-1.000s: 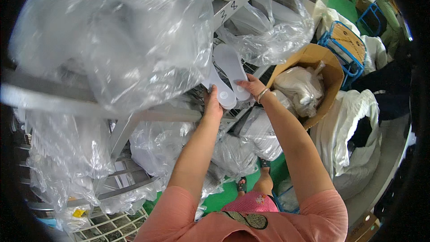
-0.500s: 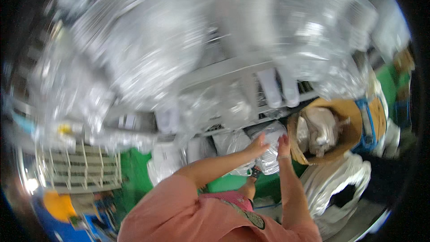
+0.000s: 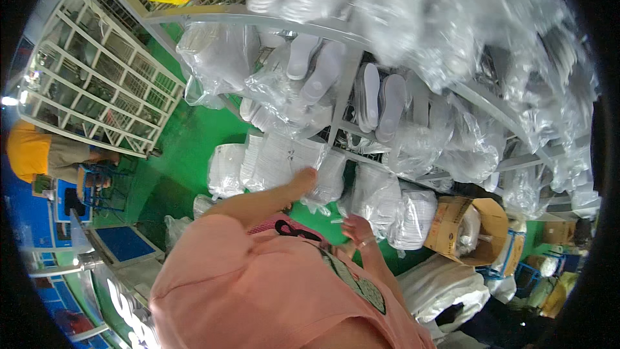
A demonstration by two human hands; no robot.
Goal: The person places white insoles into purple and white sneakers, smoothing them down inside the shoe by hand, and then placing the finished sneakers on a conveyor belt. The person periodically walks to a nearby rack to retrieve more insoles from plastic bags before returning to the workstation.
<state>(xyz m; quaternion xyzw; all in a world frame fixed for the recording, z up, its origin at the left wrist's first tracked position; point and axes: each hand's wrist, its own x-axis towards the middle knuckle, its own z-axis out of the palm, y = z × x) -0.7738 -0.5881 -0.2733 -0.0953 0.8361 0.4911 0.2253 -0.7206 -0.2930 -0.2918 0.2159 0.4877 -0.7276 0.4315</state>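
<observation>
My left hand [image 3: 305,181] reaches in front of a plastic-wrapped stack of white insoles [image 3: 284,158] standing on the green floor. Its fingers are foreshortened, and I cannot tell whether it touches the wrap. My right hand [image 3: 357,227] hangs lower, with fingers loosely bent and apart, and no held thing can be made out. A small white strip shows by its fingertips; whether they touch it is unclear. Close to this hand stand further wrapped white stacks [image 3: 376,197]. Loose insoles [image 3: 391,106] lie on the rack above.
A metal rack [image 3: 336,100] full of bagged insoles runs along the far side. At right stand an open cardboard box [image 3: 445,226] and a large white sack [image 3: 445,291]. A white wire cage [image 3: 103,77] is at left, near a person in yellow [image 3: 29,152].
The view has swung left, bringing the cage and the person fully in. My hands, earlier held up close together by the cardboard box, are farther apart, the right one lower.
</observation>
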